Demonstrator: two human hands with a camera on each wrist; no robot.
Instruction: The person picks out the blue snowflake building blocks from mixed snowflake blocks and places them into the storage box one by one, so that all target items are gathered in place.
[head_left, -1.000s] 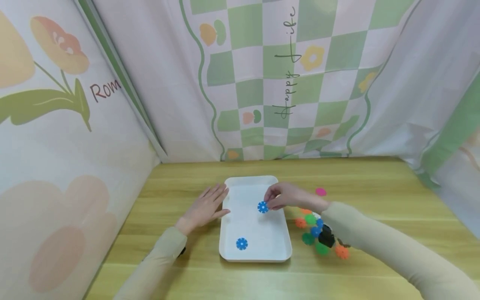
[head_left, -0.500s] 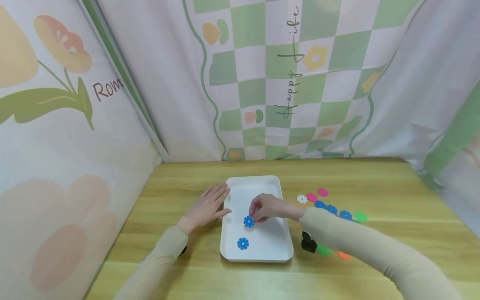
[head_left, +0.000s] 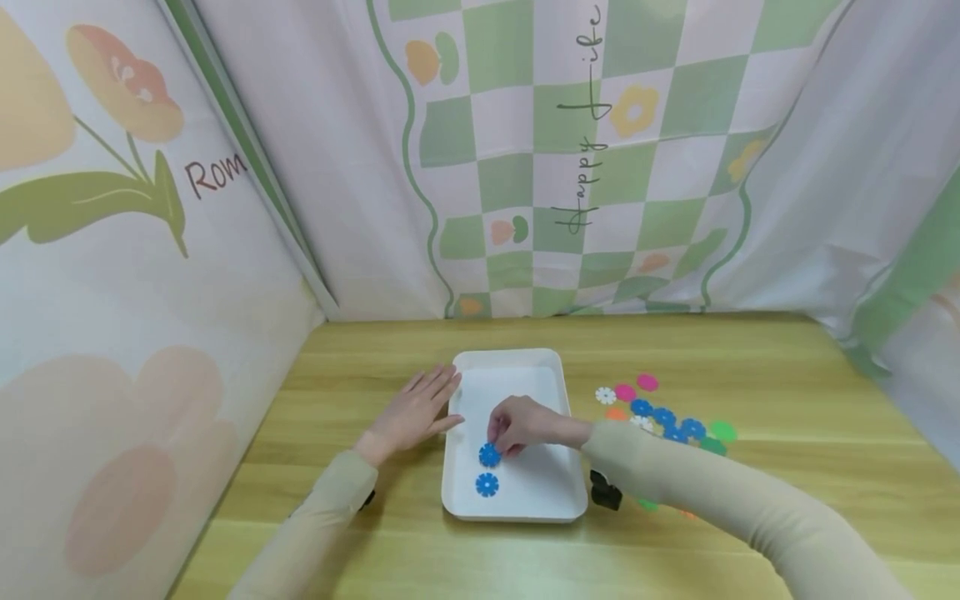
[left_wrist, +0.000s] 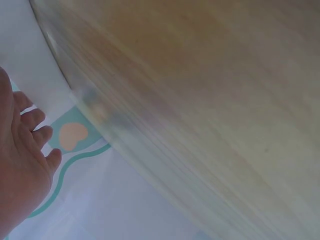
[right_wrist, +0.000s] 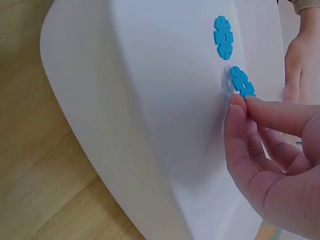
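1 blue disc (head_left: pixel 489 455), pinched in the right hand (head_left: pixel 519 421) over the white tray (head_left: pixel 536 500), would best settle flat beside the lying disc (head_left: pixel 487 485) without nudging it, while the left hand (head_left: pixel 410 417), fingers extended, lies at the tray's edge.

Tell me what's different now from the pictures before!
The right hand moved left and closer to the person, carrying the pinched blue disc down the white tray until it's near the other blue disc. Nothing was let go. The left hand stayed at the tray's left edge, and the other blue disc stayed put.
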